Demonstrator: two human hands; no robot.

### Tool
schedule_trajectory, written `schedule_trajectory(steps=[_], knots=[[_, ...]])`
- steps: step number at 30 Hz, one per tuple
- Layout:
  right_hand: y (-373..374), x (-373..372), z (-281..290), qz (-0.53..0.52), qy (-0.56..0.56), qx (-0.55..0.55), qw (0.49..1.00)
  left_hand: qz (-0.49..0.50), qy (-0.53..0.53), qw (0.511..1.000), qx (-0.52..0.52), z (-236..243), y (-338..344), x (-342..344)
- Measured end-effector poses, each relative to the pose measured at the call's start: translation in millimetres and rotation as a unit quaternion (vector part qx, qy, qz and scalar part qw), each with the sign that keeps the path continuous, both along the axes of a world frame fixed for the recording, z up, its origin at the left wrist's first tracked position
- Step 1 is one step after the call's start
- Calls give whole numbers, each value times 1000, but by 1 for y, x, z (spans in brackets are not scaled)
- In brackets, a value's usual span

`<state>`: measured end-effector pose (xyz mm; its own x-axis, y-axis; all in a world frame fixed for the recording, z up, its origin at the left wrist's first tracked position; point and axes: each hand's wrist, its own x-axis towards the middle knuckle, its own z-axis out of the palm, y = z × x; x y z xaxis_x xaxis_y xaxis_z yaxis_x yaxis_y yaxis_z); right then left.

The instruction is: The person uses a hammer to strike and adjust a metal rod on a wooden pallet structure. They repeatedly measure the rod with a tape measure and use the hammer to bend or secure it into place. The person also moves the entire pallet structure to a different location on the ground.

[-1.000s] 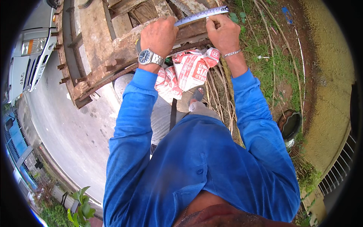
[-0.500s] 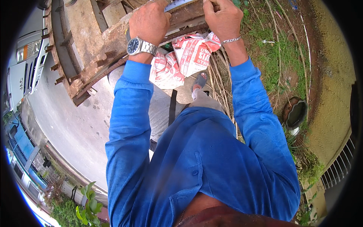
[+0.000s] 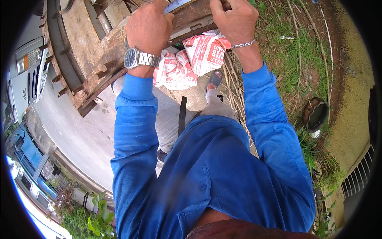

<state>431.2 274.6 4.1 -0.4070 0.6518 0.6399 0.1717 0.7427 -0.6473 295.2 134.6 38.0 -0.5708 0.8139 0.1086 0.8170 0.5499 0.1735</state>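
Note:
My left hand (image 3: 149,30), with a steel watch (image 3: 137,58) on its wrist, is closed at the rusty metal frame (image 3: 115,44). Its thumb presses on a pale blue-white marked strip, the blade of a tape measure (image 3: 177,4), which runs up to the right and out of the picture. A sliver of something dark and yellowish shows beside that wrist. My right hand (image 3: 234,20) is closed in a pinch over the frame's edge, a chain bracelet (image 3: 243,44) at its wrist. Whatever its fingers hold is hidden.
Crumpled red-and-white paper sacks (image 3: 205,55) lie below the frame, near my sandalled foot (image 3: 215,79). Thin branches (image 3: 234,89) lie along the ground to the right. Grass and a dark pot (image 3: 316,114) border a yellowish wall. A white truck (image 3: 26,75) stands on the left.
My left hand has shifted a little left along the frame, so the hands are slightly farther apart. The right hand has barely moved. The view has tilted slightly.

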Motion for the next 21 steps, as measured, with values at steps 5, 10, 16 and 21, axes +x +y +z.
schedule_trajectory(steps=[5,10,16,21], knots=[[-1,5,3,14,-16,-31,999,2,-15,1000,1,2,1,1],[0,5,-3,4,33,-9,999,6,-7,1000,19,-2,-1,0],[-6,6,4,8,9,-50,999,5,-18,1000,20,0,-1,1],[-2,1,4,8,8,3,1000,13,-24,1000,15,0,1,1]])
